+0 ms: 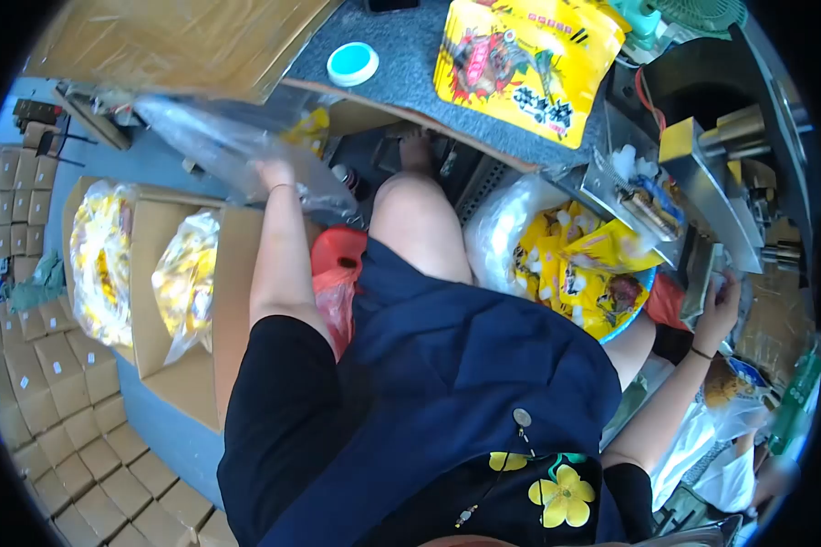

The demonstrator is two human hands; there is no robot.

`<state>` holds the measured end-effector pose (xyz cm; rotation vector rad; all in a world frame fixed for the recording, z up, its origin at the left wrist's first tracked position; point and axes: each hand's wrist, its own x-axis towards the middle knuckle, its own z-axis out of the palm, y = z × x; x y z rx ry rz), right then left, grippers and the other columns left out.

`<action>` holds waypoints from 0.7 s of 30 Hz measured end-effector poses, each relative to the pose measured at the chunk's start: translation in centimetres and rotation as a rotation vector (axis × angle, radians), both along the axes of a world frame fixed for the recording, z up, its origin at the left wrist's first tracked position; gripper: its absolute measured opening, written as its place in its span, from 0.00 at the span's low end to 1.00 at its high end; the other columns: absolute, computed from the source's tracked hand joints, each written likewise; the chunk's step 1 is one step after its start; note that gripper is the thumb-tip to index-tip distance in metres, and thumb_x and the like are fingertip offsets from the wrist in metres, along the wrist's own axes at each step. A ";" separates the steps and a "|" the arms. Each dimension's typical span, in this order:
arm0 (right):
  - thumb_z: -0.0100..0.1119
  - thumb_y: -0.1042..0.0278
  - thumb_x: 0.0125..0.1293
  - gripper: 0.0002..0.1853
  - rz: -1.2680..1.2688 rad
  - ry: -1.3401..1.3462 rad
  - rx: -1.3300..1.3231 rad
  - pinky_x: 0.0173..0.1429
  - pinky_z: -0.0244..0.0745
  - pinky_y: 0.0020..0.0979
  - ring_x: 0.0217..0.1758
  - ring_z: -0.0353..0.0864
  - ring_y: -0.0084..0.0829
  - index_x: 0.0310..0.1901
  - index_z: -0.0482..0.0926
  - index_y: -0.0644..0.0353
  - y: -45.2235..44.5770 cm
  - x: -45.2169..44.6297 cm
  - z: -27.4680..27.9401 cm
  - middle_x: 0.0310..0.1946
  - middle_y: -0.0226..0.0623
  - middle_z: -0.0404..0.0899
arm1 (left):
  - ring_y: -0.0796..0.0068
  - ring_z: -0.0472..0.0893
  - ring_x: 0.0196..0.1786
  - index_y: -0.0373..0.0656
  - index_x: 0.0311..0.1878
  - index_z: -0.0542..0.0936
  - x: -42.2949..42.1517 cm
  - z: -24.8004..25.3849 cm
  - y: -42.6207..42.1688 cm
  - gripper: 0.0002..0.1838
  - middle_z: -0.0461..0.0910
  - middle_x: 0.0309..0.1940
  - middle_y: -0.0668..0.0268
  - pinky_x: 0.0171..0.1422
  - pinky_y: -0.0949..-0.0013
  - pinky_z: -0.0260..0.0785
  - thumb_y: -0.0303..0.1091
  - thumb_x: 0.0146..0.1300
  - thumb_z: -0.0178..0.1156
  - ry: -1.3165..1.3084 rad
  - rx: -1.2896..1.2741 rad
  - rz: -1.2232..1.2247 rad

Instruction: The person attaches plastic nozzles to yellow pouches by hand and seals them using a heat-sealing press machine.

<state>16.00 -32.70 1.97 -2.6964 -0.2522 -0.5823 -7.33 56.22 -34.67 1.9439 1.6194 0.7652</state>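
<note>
My left hand [275,173] is stretched forward and closed on the edge of a clear plastic bag [214,137], which is smeared by motion. On the right, my right hand [721,308] has its fingers bent at a metal part of the machine [725,205]; what it pinches there is too small to make out. Between my arms, a basin [646,290] lined with clear plastic holds many yellow printed packets [570,264]. Further yellow packets [629,244] lie at the machine's metal tray [643,205].
A large yellow pouch [529,64] and a round turquoise-and-white lid [352,64] lie on the grey bench [392,77]. To the left stands an open carton [178,365] with filled clear bags [103,264]. Stacked cartons [73,438] cover the floor beyond. A red stool [337,260] is beside my leg.
</note>
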 end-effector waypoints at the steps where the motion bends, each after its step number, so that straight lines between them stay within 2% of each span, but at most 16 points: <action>1: 0.65 0.68 0.72 0.16 -0.006 -0.022 -0.015 0.44 0.73 0.27 0.36 0.72 0.22 0.58 0.78 0.62 0.3 -0.1 0.2 0.38 0.30 0.78 | 0.65 0.81 0.53 0.44 0.66 0.75 -0.8 -4.8 4.3 0.21 0.81 0.55 0.61 0.57 0.61 0.75 0.40 0.75 0.53 0.152 0.075 -0.093; 3: 0.65 0.69 0.71 0.16 -0.010 -0.046 -0.044 0.41 0.72 0.29 0.34 0.71 0.25 0.57 0.79 0.62 0.1 -0.1 0.2 0.35 0.33 0.78 | 0.64 0.80 0.56 0.45 0.67 0.74 -0.8 -5.7 4.0 0.23 0.80 0.57 0.62 0.61 0.58 0.74 0.46 0.78 0.52 -0.524 -0.339 -0.031; 4: 0.65 0.69 0.71 0.15 -0.013 -0.043 -0.053 0.41 0.72 0.30 0.33 0.72 0.26 0.56 0.79 0.62 0.1 -0.1 0.2 0.34 0.34 0.78 | 0.63 0.79 0.59 0.44 0.69 0.72 -1.4 -3.0 2.7 0.24 0.80 0.58 0.62 0.65 0.57 0.73 0.47 0.79 0.51 -0.842 -0.595 0.025; 7: 0.66 0.68 0.70 0.14 -0.047 -0.025 -0.061 0.39 0.70 0.34 0.31 0.71 0.30 0.53 0.79 0.63 1.1 -0.5 0.9 0.31 0.38 0.78 | 0.59 0.79 0.63 0.45 0.74 0.71 -2.7 0.5 -0.3 0.26 0.79 0.64 0.60 0.65 0.58 0.74 0.43 0.77 0.52 -0.251 -0.840 -0.193; 10: 0.66 0.67 0.69 0.12 -0.086 0.002 -0.062 0.37 0.68 0.36 0.30 0.69 0.32 0.48 0.79 0.66 0.9 -0.3 0.6 0.28 0.40 0.74 | 0.54 0.82 0.62 0.42 0.67 0.77 -3.5 -2.6 0.1 0.25 0.80 0.63 0.49 0.63 0.57 0.75 0.41 0.71 0.59 0.755 -0.609 -0.580; 11: 0.66 0.67 0.69 0.12 -0.091 0.008 -0.075 0.37 0.68 0.36 0.29 0.69 0.32 0.47 0.79 0.66 0.5 -0.3 0.6 0.27 0.40 0.74 | 0.54 0.82 0.62 0.42 0.67 0.77 -3.7 -3.5 -0.4 0.24 0.80 0.63 0.49 0.63 0.57 0.75 0.41 0.71 0.59 0.938 -0.549 -0.622; 14: 0.66 0.67 0.69 0.12 -0.096 0.022 -0.091 0.36 0.67 0.36 0.29 0.67 0.33 0.46 0.79 0.67 0.0 -0.2 0.5 0.26 0.40 0.72 | 0.53 0.82 0.61 0.41 0.66 0.78 -3.1 -3.1 -2.8 0.24 0.81 0.62 0.48 0.62 0.56 0.75 0.41 0.71 0.60 1.071 -0.494 -0.606; 21: 0.67 0.68 0.68 0.12 -0.083 -0.010 -0.020 0.34 0.64 0.38 0.28 0.66 0.32 0.46 0.79 0.66 -0.3 0.0 -0.1 0.25 0.39 0.70 | 0.51 0.83 0.60 0.40 0.62 0.80 -2.7 -0.9 -4.2 0.22 0.82 0.58 0.47 0.61 0.54 0.75 0.42 0.70 0.61 1.080 -0.431 -0.601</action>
